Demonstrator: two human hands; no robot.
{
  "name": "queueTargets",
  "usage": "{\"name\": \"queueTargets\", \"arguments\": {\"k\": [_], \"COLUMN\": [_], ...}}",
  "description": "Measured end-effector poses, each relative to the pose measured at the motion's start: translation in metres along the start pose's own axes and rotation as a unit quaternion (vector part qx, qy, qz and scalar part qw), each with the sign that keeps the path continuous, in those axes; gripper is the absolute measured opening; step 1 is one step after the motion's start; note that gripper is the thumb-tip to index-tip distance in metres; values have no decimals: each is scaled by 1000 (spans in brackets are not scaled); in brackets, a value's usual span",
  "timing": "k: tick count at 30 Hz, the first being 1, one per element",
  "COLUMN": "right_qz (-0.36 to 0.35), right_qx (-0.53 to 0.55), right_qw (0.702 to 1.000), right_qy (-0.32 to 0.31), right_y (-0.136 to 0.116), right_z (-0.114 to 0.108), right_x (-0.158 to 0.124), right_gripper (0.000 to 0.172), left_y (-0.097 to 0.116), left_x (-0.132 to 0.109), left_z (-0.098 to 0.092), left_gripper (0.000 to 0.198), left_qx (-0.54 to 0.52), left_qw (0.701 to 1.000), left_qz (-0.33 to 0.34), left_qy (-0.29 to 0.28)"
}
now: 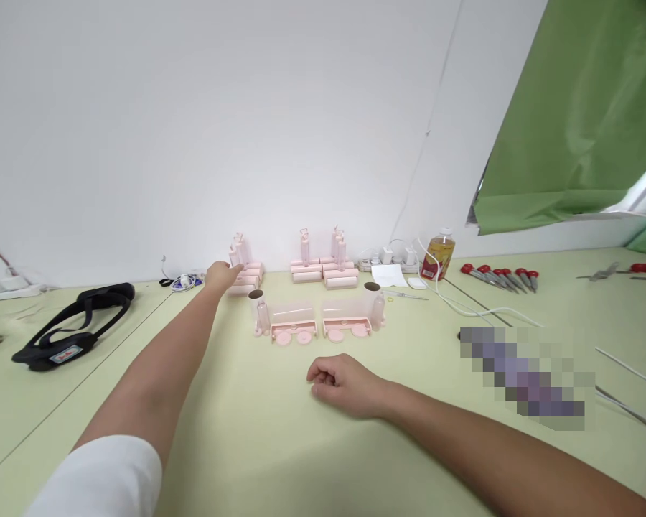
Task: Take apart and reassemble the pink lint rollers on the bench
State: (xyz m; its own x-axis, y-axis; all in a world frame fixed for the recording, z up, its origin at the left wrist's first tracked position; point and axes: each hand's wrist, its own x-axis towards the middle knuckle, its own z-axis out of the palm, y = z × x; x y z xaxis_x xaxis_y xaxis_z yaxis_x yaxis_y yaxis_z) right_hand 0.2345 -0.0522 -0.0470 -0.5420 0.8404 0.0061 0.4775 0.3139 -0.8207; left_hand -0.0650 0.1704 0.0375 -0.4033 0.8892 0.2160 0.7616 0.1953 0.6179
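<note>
My left hand (223, 276) reaches to the far left group of pink-and-white pieces, its fingers closed at a pink tubular piece (253, 271); their grip is partly hidden. Behind the fingers stand slim, clear pink-capped pieces (240, 248). My right hand (347, 386) rests on the table, loosely curled, with nothing visible in it. Beyond it lie a left open pink case (293, 327) and a right open pink case (347, 324), each with two round pink discs in front. Beside them stand a left white roll (254, 305) and a right white roll (372, 296) with brown cores, and clear pink bottle-like pieces (377, 311).
More pink pieces (340, 276) stand by the wall. To the right are a power strip (370, 266), white cables (452, 307), a juice bottle (438, 255), tweezers (406, 294) and several red-handled tools (498, 276). A black strap (78, 327) lies left; a blurred-out patch (522, 373) lies right.
</note>
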Motion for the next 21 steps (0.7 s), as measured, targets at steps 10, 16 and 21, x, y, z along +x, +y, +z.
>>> {"name": "queueTargets", "arguments": {"k": [10,16,21], "right_qz": [-5,-4,-22], "right_qx": [-7,-7,18], "right_qw": [1000,1000,999], "right_qy": [0,-1,20], "right_y": [0,0,-1], "right_z": [1,0,-3], "right_x": [-1,-2,1], "right_gripper": [16,17,16], "left_y": [-13,-13,-1], "left_x": [12,4,-3], "left_z": [16,8,-4], "left_gripper": [29,26,36], "left_qx": [25,24,31], "left_qw": [1000,999,999], "left_qz": [-8,5,2], "left_qy": [-13,-47,-8]}}
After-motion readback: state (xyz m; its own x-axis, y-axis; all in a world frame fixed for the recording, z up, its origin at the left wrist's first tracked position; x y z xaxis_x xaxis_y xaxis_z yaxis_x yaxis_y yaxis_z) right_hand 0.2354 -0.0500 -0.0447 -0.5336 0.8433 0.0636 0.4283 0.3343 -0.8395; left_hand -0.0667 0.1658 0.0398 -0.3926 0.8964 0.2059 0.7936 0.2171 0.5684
